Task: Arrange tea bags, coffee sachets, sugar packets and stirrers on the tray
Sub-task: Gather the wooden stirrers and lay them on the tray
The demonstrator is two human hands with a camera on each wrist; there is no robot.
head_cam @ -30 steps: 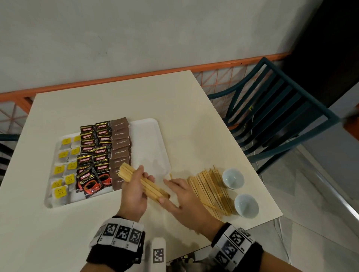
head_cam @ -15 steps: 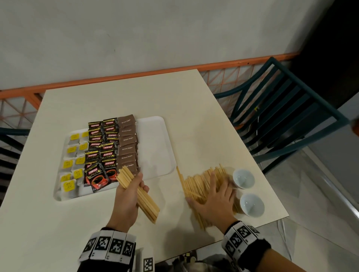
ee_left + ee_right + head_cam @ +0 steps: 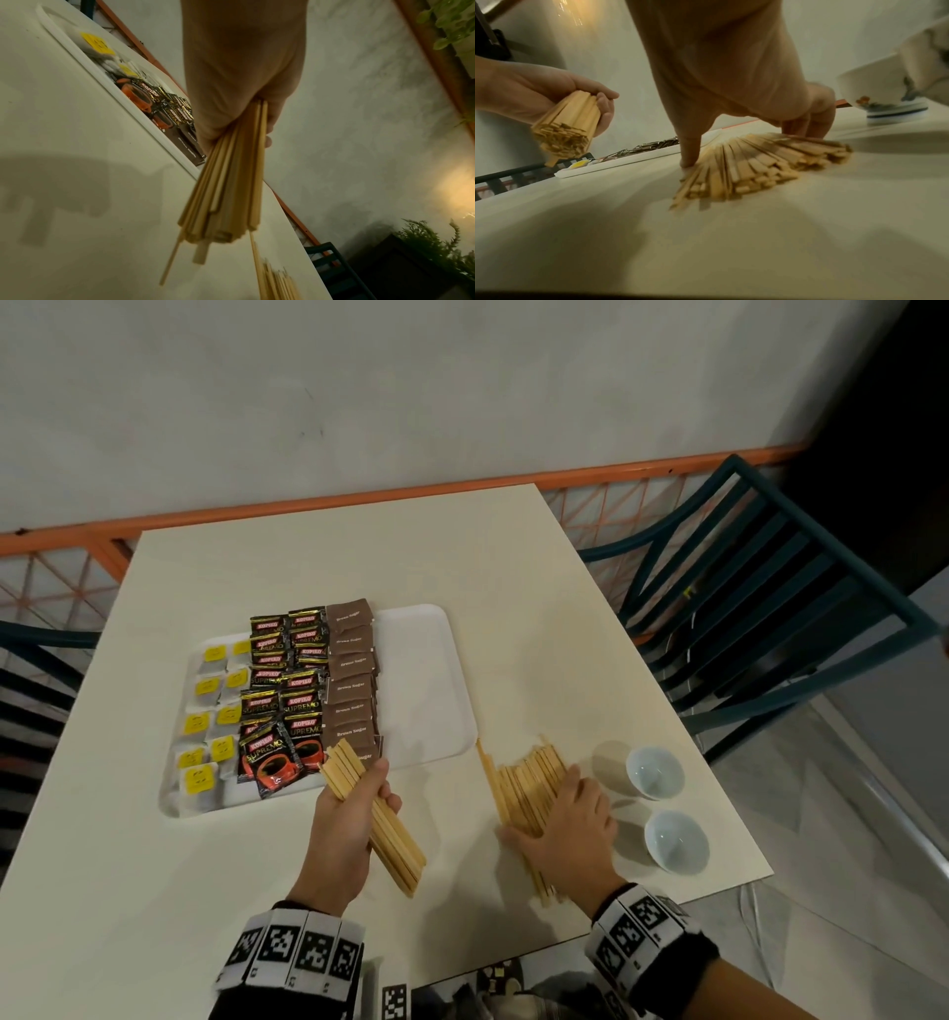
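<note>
- Stirrers are the step in hand: tea bags (image 3: 205, 726), coffee sachets (image 3: 285, 690) and sugar packets (image 3: 352, 680) already fill the tray's (image 3: 431, 680) left and middle, its right strip bare.
- Left hand (image 3: 349, 819) grip is clamped on a bundle of stirrers (image 3: 372, 809), just off the tray's near edge.
- Right hand (image 3: 567, 834) lies flat, fingers spread, pressing the loose stirrer pile (image 3: 524, 783) near the bench's near right corner, beside two cups (image 3: 655, 773).
- Next likely calls for gathering that pile, then laying all stirrers on the bare strip.
</note>
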